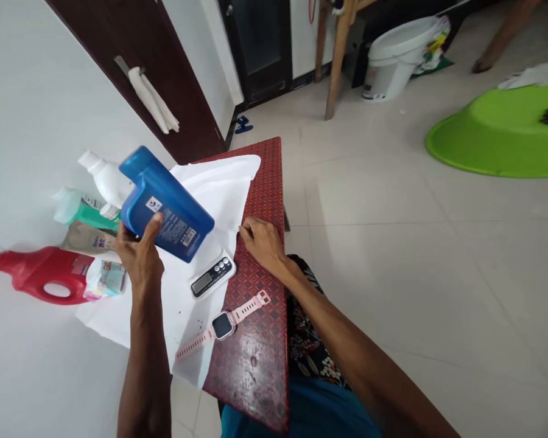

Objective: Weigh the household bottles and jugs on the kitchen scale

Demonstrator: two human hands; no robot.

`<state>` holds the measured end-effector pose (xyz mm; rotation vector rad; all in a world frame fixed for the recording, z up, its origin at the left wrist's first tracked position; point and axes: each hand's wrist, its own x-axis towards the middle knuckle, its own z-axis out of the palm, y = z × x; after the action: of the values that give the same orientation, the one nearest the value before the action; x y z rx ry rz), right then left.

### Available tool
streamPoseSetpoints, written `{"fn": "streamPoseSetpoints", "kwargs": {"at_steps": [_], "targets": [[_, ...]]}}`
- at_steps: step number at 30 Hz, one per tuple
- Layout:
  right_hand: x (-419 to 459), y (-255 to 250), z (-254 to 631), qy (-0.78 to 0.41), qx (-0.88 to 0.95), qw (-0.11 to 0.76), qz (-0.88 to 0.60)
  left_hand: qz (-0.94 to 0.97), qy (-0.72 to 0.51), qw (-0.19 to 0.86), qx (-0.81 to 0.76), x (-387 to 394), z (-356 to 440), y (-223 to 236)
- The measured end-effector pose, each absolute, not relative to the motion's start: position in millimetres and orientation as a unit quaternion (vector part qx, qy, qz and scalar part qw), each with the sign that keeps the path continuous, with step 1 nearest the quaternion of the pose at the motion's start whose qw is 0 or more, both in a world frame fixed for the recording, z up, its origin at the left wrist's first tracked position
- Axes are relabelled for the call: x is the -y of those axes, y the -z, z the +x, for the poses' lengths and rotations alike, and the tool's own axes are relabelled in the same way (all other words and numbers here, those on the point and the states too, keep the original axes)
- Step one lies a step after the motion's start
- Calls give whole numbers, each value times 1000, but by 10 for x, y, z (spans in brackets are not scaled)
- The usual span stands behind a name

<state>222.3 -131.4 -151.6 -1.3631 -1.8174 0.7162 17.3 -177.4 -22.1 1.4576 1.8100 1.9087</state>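
A blue plastic bottle point(168, 204) with a printed back label and barcode is gripped in my left hand point(141, 252), thumb across its face. It is tilted above the white paper point(237, 167) on the table. Below it and to the right lies a small digital kitchen scale point(213, 275) with a dark panel, its platform partly hidden by the bottle. My right hand point(261, 241) rests with curled fingers at the table's red patterned surface; whether anything is in them is hidden. A pink-strapped smartwatch point(223, 325) lies nearer me, stretched out.
Along the wall stand a white bottle point(109, 179), a green bottle point(80, 210), a brown pouch point(89, 237), a red jug point(45, 274) and a small pastel packet point(107, 280). On the floor are a white bucket point(390, 67) and a green tub point(488, 134).
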Motion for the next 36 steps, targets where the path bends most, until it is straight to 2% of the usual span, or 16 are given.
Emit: {"fn": "streamPoseSetpoints", "kwargs": {"at_steps": [4,8,12,17,24,29,33,36], "targets": [[1428,1554,2281,-305,703,384,-515,516,-652,111,-545,1166,432,89],[1408,1537,2291,-313,698,392,-511,509,-671,169,-511,377,880,225],[1387,1541,2320,-322,693,404,-503,487,-673,136,-540,-218,1338,488],[1387,1583,2315,-336,679,409,-508,485,-641,77,-590,-482,1620,768],[1367,1638,2276,-342,662,430,-510,501,-634,105,-580,-521,1652,976],[1381,1689,2286,-332,665,437,-507,530,-629,141,-551,-381,1405,940],[1366,1730,2319,-324,672,438,-501,610,-606,108,-500,358,869,715],[1358,1739,2344,-315,679,426,-508,598,-596,10,-536,1191,326,543]]}}
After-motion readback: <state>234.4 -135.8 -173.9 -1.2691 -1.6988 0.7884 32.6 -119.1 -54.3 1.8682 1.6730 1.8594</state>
